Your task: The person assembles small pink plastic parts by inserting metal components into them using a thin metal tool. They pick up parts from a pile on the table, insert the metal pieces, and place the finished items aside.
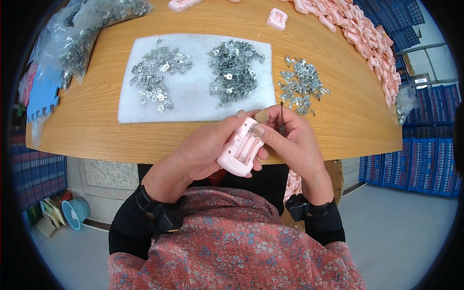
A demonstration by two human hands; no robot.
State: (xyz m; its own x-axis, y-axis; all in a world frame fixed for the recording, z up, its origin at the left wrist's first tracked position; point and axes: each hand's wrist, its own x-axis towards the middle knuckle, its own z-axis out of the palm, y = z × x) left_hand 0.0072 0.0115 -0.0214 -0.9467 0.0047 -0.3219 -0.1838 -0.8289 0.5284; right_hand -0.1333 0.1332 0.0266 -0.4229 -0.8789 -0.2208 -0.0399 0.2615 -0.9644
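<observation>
My left hand (203, 145) is closed round a pale pink plastic casing (235, 163), its open battery compartment facing up. The casing is tilted, just off the table's near edge. At its upper end, the thumb of my right hand (297, 142) presses into the compartment, where a bit of metal shows; its exact shape is hidden. A thin dark rod-like tool (282, 116) is tucked in the fingers of my right hand, pointing away from me. One fingertip wears a tan wrap (261, 116).
A white foam sheet (191, 113) bears two heaps of metal contact pieces; a third metal heap (302, 84) lies right of it. Pink casings (357, 36) pile up at the far right, with a single casing (277, 19) apart. Plastic bags of metal parts (79, 43) sit far left.
</observation>
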